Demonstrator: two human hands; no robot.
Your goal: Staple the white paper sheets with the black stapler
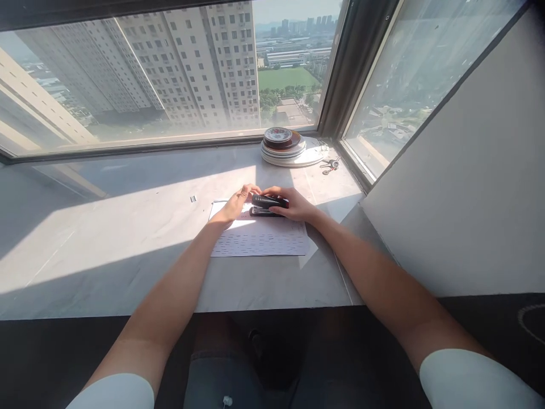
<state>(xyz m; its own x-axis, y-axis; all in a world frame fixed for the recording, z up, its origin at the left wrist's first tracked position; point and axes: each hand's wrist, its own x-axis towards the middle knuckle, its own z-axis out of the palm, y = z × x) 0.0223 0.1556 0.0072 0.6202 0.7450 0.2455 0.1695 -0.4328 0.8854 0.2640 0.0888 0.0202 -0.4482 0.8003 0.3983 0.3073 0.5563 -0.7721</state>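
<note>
A black stapler lies crosswise over the upper part of a printed sheet of paper on the stone sill. Its upper arm stands apart from the base, with metal showing between them. My right hand is closed around the stapler's right end, fingers over the top and thumb low on the near side. At the stapler's left end, my left hand has its fingers bent and drawn together, close to the tip of the upper arm. What lies between those fingertips, if anything, is too small to make out.
A small metallic strip lies on the sill left of the paper. Stacked plates stand by the window corner, with a bunch of keys to their right. A white wall bounds the right side. The sill's front edge runs below my forearms.
</note>
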